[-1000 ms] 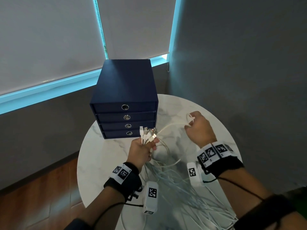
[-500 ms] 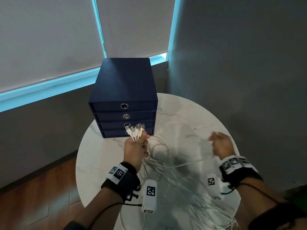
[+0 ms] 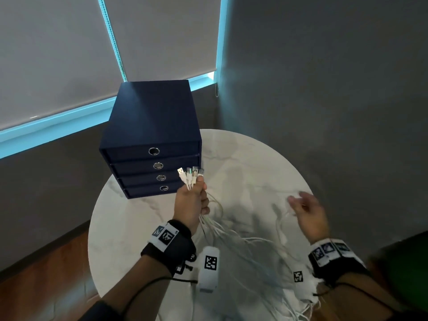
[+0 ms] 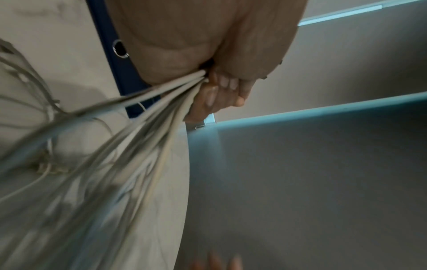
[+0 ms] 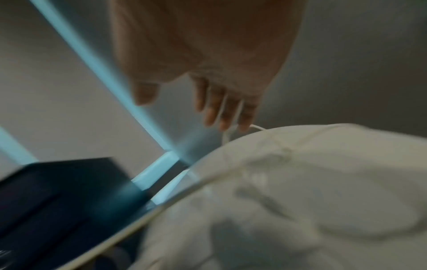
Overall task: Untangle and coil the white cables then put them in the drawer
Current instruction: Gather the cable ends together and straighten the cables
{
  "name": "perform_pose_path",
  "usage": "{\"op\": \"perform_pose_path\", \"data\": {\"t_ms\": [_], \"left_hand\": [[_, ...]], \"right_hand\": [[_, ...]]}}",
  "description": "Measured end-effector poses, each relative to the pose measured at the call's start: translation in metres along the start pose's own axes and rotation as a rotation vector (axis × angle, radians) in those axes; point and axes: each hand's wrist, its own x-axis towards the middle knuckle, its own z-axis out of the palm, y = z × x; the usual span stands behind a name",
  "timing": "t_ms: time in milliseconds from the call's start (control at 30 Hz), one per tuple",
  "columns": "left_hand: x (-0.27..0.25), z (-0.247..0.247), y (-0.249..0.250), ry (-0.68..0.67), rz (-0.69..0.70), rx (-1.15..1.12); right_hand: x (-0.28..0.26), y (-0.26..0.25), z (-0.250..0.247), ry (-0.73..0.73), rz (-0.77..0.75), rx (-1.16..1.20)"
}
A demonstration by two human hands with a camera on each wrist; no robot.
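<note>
A round marble table (image 3: 129,228) stands in a grey corner under drawn blinds. The left hand (image 3: 191,203) grips the cables (image 3: 231,242) in a fist just below their plugs (image 3: 190,176), likely to keep the ends together while the slack trails loose across the table. The right hand (image 3: 308,213) hovers spread, fingers straight, over one strand. The drawers (image 3: 152,167), all closed, sit just behind the plugs.

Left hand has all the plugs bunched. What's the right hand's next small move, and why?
Probably pinch one strand beside the left hand and draw it out. The right hand hangs open, a cable crossing its fingers, while the white cables lie tangled on the table.
</note>
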Motion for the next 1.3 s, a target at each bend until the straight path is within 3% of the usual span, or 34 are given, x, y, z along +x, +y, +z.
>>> {"op": "perform_pose_path", "data": {"t_ms": [67,133,200,267,467,600,767,933,1067,1300], "left_hand": [[-0.002,0.015,0.001,-0.058,0.002,0.042],[-0.004,0.026,0.002,-0.106,0.022,0.064],[-0.006,0.031,0.007,-0.121,0.04,0.049],[-0.006,0.028,0.016,-0.121,0.042,0.004],[0.001,-0.007,0.033,0.0,0.079,-0.16],[0.011,-0.033,0.043,0.087,0.118,-0.237],[0.019,-0.058,0.056,0.114,0.108,-0.316],[0.019,-0.058,0.042,0.095,0.053,-0.295],[0.019,-0.071,0.042,0.072,-0.02,-0.289],[0.012,-0.075,0.024,0.038,-0.127,-0.131]], "right_hand": [[-0.035,-0.041,0.032,-0.323,-0.319,0.004],[-0.069,-0.077,0.059,-0.624,-0.496,-0.14],[-0.083,-0.085,0.085,-0.815,-0.489,-0.153],[-0.089,-0.081,0.1,-0.895,-0.365,-0.059],[-0.067,-0.029,0.092,-0.781,-0.333,-0.421],[-0.04,0.013,0.057,-0.694,-0.216,-0.575],[-0.024,0.052,-0.009,-0.588,-0.138,-0.665],[0.005,0.069,-0.05,-0.372,-0.08,-0.761],[0.014,0.089,-0.071,-0.299,0.051,-0.842],[-0.002,0.12,-0.056,-0.397,0.086,-0.908]]}}
